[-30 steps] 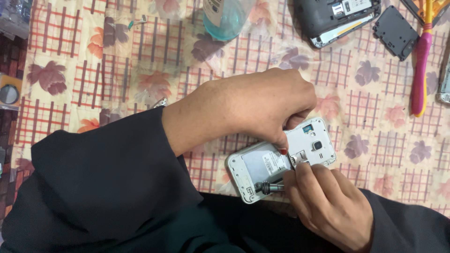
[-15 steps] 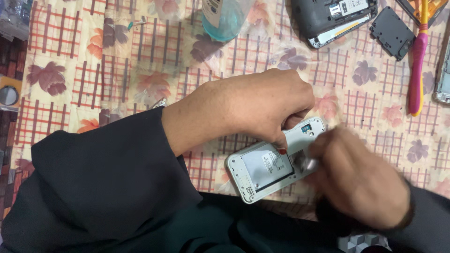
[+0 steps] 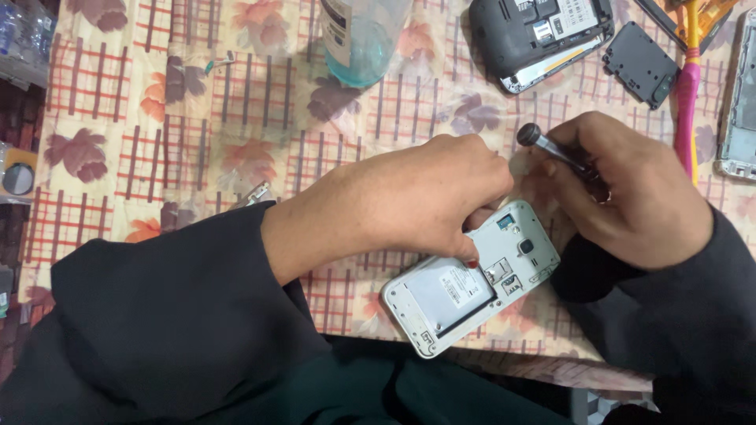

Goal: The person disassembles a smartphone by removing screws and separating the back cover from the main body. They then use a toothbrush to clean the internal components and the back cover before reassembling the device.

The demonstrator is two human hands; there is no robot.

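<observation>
— Pinning the white phone at the near edge of the tabletop, your left hand presses down on its upper end, fingers curled over the frame. The back cover is off, so the battery and card slots face up.

— And my right?

— Your right hand is lifted clear of the phone, just beyond its top corner. Its grip is closed around a small dark screwdriver; the round cap points toward your left knuckles, and the tip is hidden under your fingers, so you cannot see where it aims.

— How do I work this well?

— Keep your left hand flat and heavy. The phone lies slanted and close to the edge, so I judge a sideways push could slide it toward your lap. Bring the tip straight down onto any screw, seat it fully, then turn with light pressure. Slipping could scratch the board beside the camera opening.

— Anything in the way?

— Not close. A dark opened phone, a loose black cover, a pink-handled tool and a clear bottle sit well apart at the far side.
</observation>
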